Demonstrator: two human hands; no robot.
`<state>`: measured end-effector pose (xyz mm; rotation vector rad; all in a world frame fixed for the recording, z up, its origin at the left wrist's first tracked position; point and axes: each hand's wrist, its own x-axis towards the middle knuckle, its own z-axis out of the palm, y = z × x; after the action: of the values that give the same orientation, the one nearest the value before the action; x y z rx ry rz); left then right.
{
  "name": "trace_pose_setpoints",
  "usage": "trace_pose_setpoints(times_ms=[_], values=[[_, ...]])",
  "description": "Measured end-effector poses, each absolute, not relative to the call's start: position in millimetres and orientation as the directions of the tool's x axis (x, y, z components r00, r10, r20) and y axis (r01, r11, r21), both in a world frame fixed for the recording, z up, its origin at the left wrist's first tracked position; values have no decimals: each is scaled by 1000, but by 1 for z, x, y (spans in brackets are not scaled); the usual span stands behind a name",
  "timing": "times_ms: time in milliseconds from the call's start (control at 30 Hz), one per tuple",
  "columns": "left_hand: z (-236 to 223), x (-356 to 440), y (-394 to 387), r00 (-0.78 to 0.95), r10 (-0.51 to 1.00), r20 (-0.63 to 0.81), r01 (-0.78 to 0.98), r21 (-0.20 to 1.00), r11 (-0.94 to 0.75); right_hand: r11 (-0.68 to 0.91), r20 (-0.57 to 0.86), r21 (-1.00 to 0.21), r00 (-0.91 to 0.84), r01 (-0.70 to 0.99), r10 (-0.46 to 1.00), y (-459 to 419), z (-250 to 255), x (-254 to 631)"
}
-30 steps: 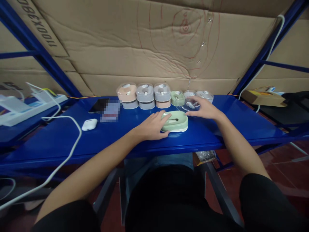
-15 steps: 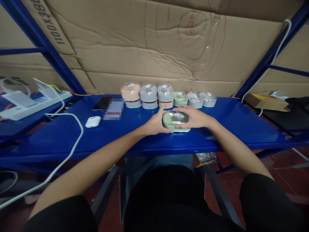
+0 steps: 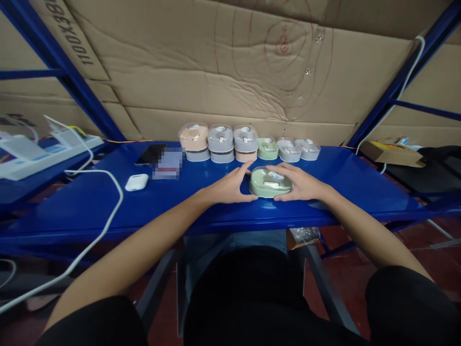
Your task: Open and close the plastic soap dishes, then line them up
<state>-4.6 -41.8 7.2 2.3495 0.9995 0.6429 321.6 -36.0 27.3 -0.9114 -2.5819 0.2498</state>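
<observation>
A pale green oval box [image 3: 268, 185] with a clear lid, a white tab and a round label sits near the table's front edge. My right hand [image 3: 304, 183] is wrapped around its right end, fingers behind and thumb in front. At the left end, my left hand [image 3: 228, 187] has its thumb and fingers spread in a C shape. A gap shows between that palm and the box; whether the thumb tip touches it, I cannot tell.
Behind the hands stand stacked peach and grey boxes [image 3: 221, 139], then a small green box [image 3: 267, 148] and two single grey ones [image 3: 289, 149]. On the blue table [image 3: 194, 204] lie a white earbud case [image 3: 137, 182] and a dark phone [image 3: 151, 154]. A white cable [image 3: 117, 185] crosses the left side.
The green box has shifted slightly right with my right hand. My left hand has moved left off the box's end, opening a gap there.
</observation>
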Motion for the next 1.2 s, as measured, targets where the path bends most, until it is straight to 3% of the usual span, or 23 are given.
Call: trace_pose_setpoints(times_ms=[100,200,300,367,533,667,733,800,867,933,1067,1200], values=[[10,-4,-43,608,773,181,568,581,-583,680,496,-259,-509,686,703,-19,44,354],[10,-3,-42,610,775,163,597,549,-585,348,637,-343,-56,872,768,18,66,383],[8,-3,-40,616,768,176,594,536,-599,-42,549,-469,328,882,769,59,80,397],[6,-3,-39,616,765,185,586,541,-603,-153,468,-495,411,856,782,78,82,398],[2,-5,-37,625,754,204,574,534,-621,-196,398,-479,411,856,820,93,68,384],[2,-6,-36,626,748,222,558,543,-628,-248,487,-422,449,872,749,84,66,373],[3,-6,-36,629,749,210,569,532,-627,-135,604,-334,321,933,729,76,68,365],[4,-5,-37,634,749,194,582,518,-627,104,669,-178,42,979,742,69,66,350],[6,-5,-37,635,751,182,592,510,-624,359,604,-40,-264,933,752,66,58,329],[6,-5,-38,634,753,177,596,509,-621,515,469,10,-459,857,755,65,46,304],[6,-5,-38,638,745,195,583,509,-633,576,299,5,-551,818,779,57,32,272],[5,-4,-38,633,747,202,583,512,-631,531,382,-11,-487,847,785,27,42,272]])
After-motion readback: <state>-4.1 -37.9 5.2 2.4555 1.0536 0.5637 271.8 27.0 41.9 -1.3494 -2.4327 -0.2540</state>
